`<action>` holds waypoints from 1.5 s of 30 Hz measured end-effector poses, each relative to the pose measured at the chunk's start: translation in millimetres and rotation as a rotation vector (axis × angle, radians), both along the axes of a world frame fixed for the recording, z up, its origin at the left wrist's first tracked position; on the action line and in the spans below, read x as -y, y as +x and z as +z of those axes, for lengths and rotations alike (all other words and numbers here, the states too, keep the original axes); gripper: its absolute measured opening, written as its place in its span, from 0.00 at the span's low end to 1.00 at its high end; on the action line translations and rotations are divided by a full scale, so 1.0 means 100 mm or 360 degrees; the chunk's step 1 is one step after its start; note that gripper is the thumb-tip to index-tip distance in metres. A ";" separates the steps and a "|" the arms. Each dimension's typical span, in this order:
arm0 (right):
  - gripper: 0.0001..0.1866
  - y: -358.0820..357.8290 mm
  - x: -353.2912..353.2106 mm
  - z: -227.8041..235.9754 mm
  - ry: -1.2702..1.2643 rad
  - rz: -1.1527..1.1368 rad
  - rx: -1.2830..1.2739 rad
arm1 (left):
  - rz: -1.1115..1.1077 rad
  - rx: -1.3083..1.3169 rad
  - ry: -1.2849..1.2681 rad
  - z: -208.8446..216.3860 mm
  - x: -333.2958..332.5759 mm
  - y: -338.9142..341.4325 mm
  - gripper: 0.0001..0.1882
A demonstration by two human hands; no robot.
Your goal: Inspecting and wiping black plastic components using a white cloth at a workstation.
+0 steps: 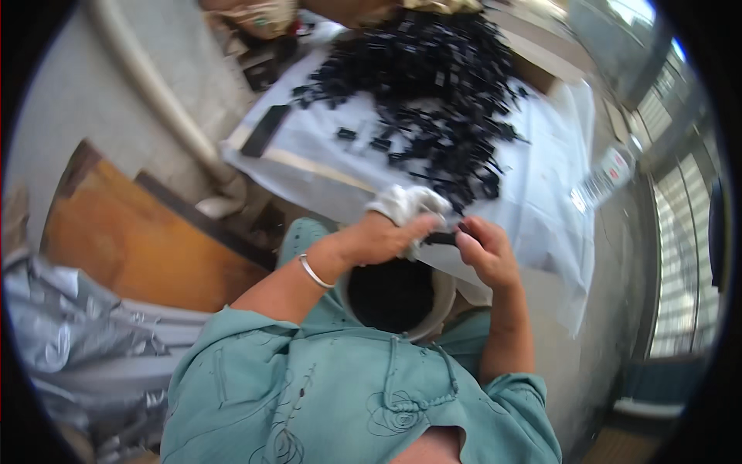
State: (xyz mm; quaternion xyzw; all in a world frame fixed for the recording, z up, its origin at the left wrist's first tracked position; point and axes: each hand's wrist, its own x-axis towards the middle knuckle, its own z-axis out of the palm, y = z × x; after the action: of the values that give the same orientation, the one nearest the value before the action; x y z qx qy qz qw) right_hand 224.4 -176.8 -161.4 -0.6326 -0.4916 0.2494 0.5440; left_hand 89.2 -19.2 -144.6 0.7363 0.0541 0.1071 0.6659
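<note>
My left hand (pixel 379 236) holds a white cloth (pixel 407 204) bunched around its fingers and pinches one end of a small black plastic piece (pixel 442 239). My right hand (pixel 485 251) grips the other end of that piece. Both hands hover just above a round bucket (pixel 442 305) with a dark inside that sits in my lap. A silver bangle (pixel 315 272) is on my left wrist. Beyond the hands, a big heap of black plastic pieces (pixel 440 77) lies on a white sheet (pixel 541 178).
A wooden board (pixel 147 240) leans at my left, with grey plastic sheeting (pixel 85 340) below it. A pale pipe (pixel 154 93) runs across the concrete floor. A plastic bottle (pixel 607 176) lies at the sheet's right edge. Barred windows stand at the far right.
</note>
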 end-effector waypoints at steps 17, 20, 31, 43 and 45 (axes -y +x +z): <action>0.10 -1.15 -0.37 0.66 0.0848 0.0610 0.0920 | 0.1133 0.0485 0.0649 0.53 0.53 -1.34 0.12; 0.05 -1.31 -0.37 0.73 0.1074 0.0249 0.0888 | 0.1170 0.0486 0.0541 0.69 0.65 -1.46 0.13; 0.13 -1.56 -0.21 0.93 0.0362 0.0496 -0.0194 | 0.0806 0.0832 0.0714 0.67 0.54 -1.70 0.10; 0.14 -1.29 -0.38 0.43 0.0523 0.0042 0.0120 | 0.0966 0.0578 0.1313 0.49 0.41 -1.09 0.14; 0.14 -1.15 -0.48 0.19 0.0611 0.0114 -0.0296 | 0.0916 0.0533 0.1213 0.39 0.37 -0.92 0.13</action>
State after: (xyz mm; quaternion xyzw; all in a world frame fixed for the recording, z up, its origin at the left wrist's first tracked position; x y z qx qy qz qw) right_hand 109.8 -128.4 -142.7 -0.4738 -0.5000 0.2277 0.6883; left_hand -2.9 -56.2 -105.3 0.8550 0.1044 0.4150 0.2929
